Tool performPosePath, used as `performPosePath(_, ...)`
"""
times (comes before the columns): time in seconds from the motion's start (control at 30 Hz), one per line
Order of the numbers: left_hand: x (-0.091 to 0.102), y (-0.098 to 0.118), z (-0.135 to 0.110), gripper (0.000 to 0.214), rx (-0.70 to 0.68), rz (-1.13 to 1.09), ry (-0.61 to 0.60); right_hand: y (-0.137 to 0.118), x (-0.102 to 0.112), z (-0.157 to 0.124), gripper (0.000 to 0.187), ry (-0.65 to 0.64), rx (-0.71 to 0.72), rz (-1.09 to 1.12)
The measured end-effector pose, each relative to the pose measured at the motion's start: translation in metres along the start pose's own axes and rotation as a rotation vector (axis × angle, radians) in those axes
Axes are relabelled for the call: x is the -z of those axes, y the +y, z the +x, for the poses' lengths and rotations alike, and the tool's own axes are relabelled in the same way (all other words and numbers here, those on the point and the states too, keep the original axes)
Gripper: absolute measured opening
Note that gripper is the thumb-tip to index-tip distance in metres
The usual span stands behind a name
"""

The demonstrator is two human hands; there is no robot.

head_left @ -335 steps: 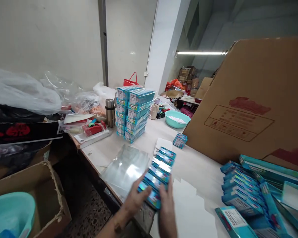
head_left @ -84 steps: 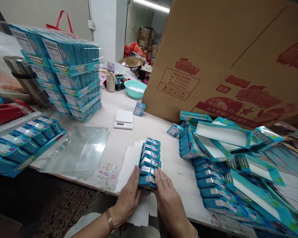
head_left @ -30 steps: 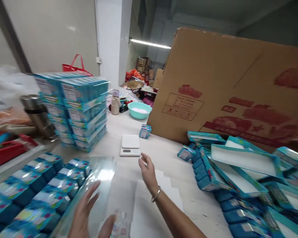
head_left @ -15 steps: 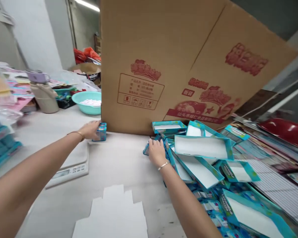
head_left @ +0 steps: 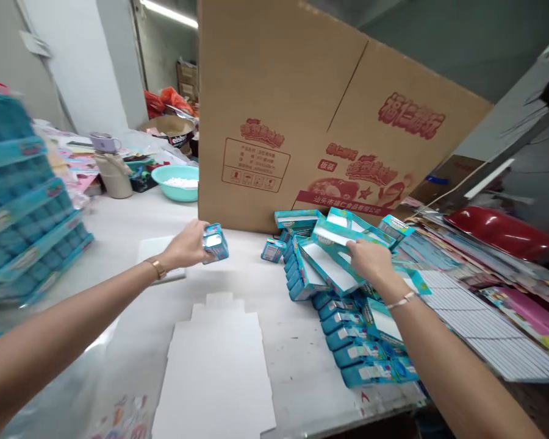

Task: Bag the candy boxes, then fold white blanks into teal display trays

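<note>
My left hand is closed round a small blue candy box, held a little above the white table. My right hand grips the edge of an empty blue cardboard tray on top of a heap of similar trays. Another small blue box lies on the table between my hands. Rows of small blue boxes lie below the right wrist.
A big brown carton stands behind the trays. White card sheets lie near the front edge. Stacked wrapped blue packs stand at the left, a teal bowl and a beige cup behind. Striped sheets lie at the right.
My left hand has lifted the small blue box off the table by the carton and drawn it back. My right hand has moved right from the loose box to a tray's edge.
</note>
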State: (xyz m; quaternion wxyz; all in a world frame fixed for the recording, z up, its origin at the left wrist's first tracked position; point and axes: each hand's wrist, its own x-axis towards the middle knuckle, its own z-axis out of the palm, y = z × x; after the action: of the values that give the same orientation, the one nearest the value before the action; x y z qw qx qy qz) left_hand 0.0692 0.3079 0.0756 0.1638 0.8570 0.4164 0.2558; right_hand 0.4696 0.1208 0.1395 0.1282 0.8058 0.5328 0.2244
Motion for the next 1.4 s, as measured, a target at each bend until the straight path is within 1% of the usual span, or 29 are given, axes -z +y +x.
performPosePath(0.03,0.005,0.015,-0.018,0.062,-0.051,0.027,-0.01,-0.005,0.011,-0.012,0.026,0.066,-0.006,0.049)
performPosePath(0.1,0.011,0.039,-0.056,0.057,-0.109,0.08,-0.044,-0.028,0.036,-0.044,0.029,0.156,0.013,0.209)
performPosePath(0.13,0.014,0.048,-0.075,0.054,-0.108,0.097,-0.061,-0.047,0.047,-0.062,0.031,0.147,0.046,0.313)
performPosePath(0.2,0.015,0.061,-0.109,0.047,-0.09,0.128,-0.087,-0.094,0.059,-0.101,0.029,0.02,0.188,0.544)
performPosePath(0.27,0.013,0.067,-0.139,0.04,-0.067,0.155,-0.109,-0.151,0.054,-0.14,0.022,-0.105,0.253,0.659)
performPosePath(0.3,0.01,0.068,-0.151,0.037,-0.052,0.163,-0.122,-0.179,0.046,-0.157,0.021,-0.161,0.253,0.681)
performPosePath(0.37,0.001,0.066,-0.173,0.034,-0.01,0.168,-0.151,-0.226,0.025,-0.184,0.023,-0.215,0.302,0.744)
performPosePath(0.4,-0.004,0.064,-0.182,0.033,0.012,0.165,-0.168,-0.241,0.014,-0.191,0.025,-0.213,0.334,0.8)
performPosePath(0.43,-0.01,0.061,-0.191,0.034,0.034,0.155,-0.182,-0.251,0.004,-0.193,0.03,-0.209,0.349,0.865)
performPosePath(0.47,-0.016,0.057,-0.199,0.035,0.054,0.139,-0.188,-0.255,-0.003,-0.187,0.034,-0.201,0.334,0.913)
performPosePath(0.5,-0.023,0.052,-0.206,0.039,0.073,0.118,-0.185,-0.253,-0.008,-0.174,0.037,-0.182,0.305,0.943)
performPosePath(0.57,-0.034,0.043,-0.218,0.049,0.108,0.054,-0.156,-0.238,-0.012,-0.131,0.039,-0.111,0.222,0.929)
performPosePath(0.67,-0.047,0.029,-0.23,0.071,0.121,-0.126,-0.057,-0.21,-0.015,-0.041,0.036,0.053,0.137,0.748)
performPosePath(0.7,-0.049,0.025,-0.233,0.078,0.124,-0.196,-0.027,-0.204,-0.019,-0.012,0.04,0.066,0.109,0.668)
performPosePath(0.77,-0.053,0.019,-0.238,0.083,0.144,-0.307,0.005,-0.201,-0.031,0.036,0.056,0.058,0.052,0.522)
performPosePath(0.8,-0.054,0.017,-0.24,0.082,0.161,-0.343,0.006,-0.201,-0.038,0.052,0.061,0.036,0.044,0.463)
performPosePath(0.83,-0.054,0.016,-0.242,0.077,0.184,-0.369,0.009,-0.203,-0.045,0.064,0.062,0.006,0.049,0.417)
performPosePath(0.9,-0.053,0.018,-0.245,0.067,0.244,-0.412,0.054,-0.207,-0.054,0.074,0.051,-0.065,0.083,0.362)
performPosePath(0.97,-0.051,0.028,-0.243,0.063,0.334,-0.482,0.168,-0.206,-0.054,0.069,0.038,-0.1,0.129,0.357)
performPosePath(1.0,-0.05,0.036,-0.24,0.064,0.381,-0.532,0.239,-0.203,-0.049,0.061,0.034,-0.074,0.158,0.377)
performPosePath(1.07,-0.05,0.053,-0.231,0.069,0.444,-0.643,0.352,-0.19,-0.032,0.034,0.032,0.038,0.244,0.472)
performPosePath(1.1,-0.051,0.061,-0.224,0.071,0.455,-0.697,0.38,-0.181,-0.02,0.016,0.033,0.104,0.31,0.539)
performPosePath(1.13,-0.055,0.068,-0.216,0.071,0.453,-0.743,0.388,-0.171,-0.007,-0.005,0.033,0.152,0.384,0.615)
performPosePath(1.17,-0.059,0.072,-0.209,0.071,0.438,-0.778,0.375,-0.161,0.006,-0.027,0.032,0.161,0.472,0.684)
performPosePath(1.2,-0.065,0.074,-0.202,0.071,0.413,-0.793,0.357,-0.151,0.018,-0.049,0.031,0.129,0.568,0.737)
performPosePath(1.27,-0.079,0.071,-0.19,0.067,0.34,-0.75,0.321,-0.135,0.038,-0.092,0.03,0.01,0.716,0.785)
performPosePath(1.33,-0.093,0.063,-0.184,0.064,0.254,-0.644,0.294,-0.128,0.047,-0.125,0.031,-0.082,0.802,0.797)
performPosePath(1.4,-0.101,0.056,-0.182,0.062,0.182,-0.561,0.275,-0.131,0.046,-0.146,0.032,-0.106,0.845,0.817)
